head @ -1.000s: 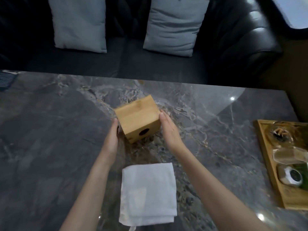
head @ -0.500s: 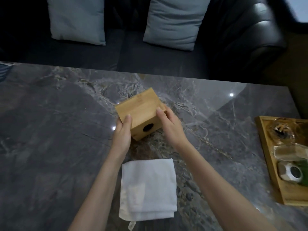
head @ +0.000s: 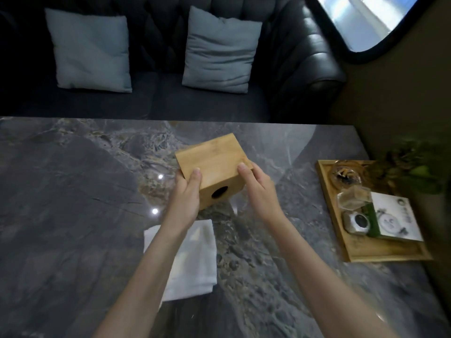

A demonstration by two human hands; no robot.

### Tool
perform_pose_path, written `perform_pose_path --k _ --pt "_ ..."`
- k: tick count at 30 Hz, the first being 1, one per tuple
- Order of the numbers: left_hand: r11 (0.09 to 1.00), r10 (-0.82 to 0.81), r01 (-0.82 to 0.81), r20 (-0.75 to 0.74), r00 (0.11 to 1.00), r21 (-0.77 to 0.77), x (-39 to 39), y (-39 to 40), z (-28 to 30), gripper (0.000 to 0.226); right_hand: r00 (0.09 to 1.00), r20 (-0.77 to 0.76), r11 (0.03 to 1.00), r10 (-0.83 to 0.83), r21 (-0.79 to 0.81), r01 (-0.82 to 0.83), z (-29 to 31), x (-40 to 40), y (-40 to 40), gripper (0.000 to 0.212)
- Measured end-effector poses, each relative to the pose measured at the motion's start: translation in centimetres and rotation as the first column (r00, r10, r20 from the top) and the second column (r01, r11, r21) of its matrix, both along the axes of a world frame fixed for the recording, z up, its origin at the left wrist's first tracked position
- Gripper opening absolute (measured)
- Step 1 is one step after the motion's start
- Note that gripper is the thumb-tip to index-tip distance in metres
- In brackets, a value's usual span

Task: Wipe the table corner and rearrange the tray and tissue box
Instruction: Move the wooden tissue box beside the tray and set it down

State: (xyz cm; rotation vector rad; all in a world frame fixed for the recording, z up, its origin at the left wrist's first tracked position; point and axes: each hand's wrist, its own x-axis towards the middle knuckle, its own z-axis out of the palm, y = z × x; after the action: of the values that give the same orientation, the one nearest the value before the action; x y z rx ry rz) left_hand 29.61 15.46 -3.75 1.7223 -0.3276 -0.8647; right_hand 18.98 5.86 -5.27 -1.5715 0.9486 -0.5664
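A wooden tissue box (head: 214, 164) with a round dark hole in its near face is held above the grey marble table (head: 73, 215), tilted toward me. My left hand (head: 186, 196) grips its left side and my right hand (head: 258, 189) grips its right side. A folded white cloth (head: 195, 262) lies flat on the table under my left forearm. The wooden tray (head: 380, 253) sits at the table's right edge, holding a glass ashtray (head: 345, 174), a clear container, a small tin and a white card.
A dark leather sofa (head: 305, 69) with two grey cushions (head: 219, 50) runs along the table's far side. Green plant leaves (head: 415, 167) hang over the tray's far right corner. A dark wall rises at the right.
Both hands closed onto the tissue box and lifted it off the table, slightly rightward. The view has tilted up and shifted right, showing more of the sofa and tray.
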Motion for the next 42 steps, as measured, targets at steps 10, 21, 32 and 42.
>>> perform_pose_path --k 10,21,32,42 --pt "0.973 -0.224 0.228 0.112 0.968 -0.029 -14.0 -2.7 5.2 0.05 0.981 0.038 0.964 -0.191 -0.183 0.194 5.0 -14.7 -2.0 0.023" --pt "0.872 -0.49 0.49 0.071 0.869 0.02 -30.0 -4.4 3.4 0.05 0.886 0.015 0.882 -0.464 -0.081 0.463 4.1 -32.3 -1.1 0.018" --pt "0.791 -0.605 0.609 -0.07 0.793 0.059 -39.9 0.0 -0.7 0.044 0.791 -0.032 0.79 -0.611 0.029 0.612 -1.2 -42.0 4.1 0.02" --pt "0.775 -0.614 0.616 -0.062 0.787 0.145 -42.9 2.8 -5.1 0.067 0.79 -0.114 0.772 -0.603 0.169 0.613 -5.2 -45.2 6.7 0.021"
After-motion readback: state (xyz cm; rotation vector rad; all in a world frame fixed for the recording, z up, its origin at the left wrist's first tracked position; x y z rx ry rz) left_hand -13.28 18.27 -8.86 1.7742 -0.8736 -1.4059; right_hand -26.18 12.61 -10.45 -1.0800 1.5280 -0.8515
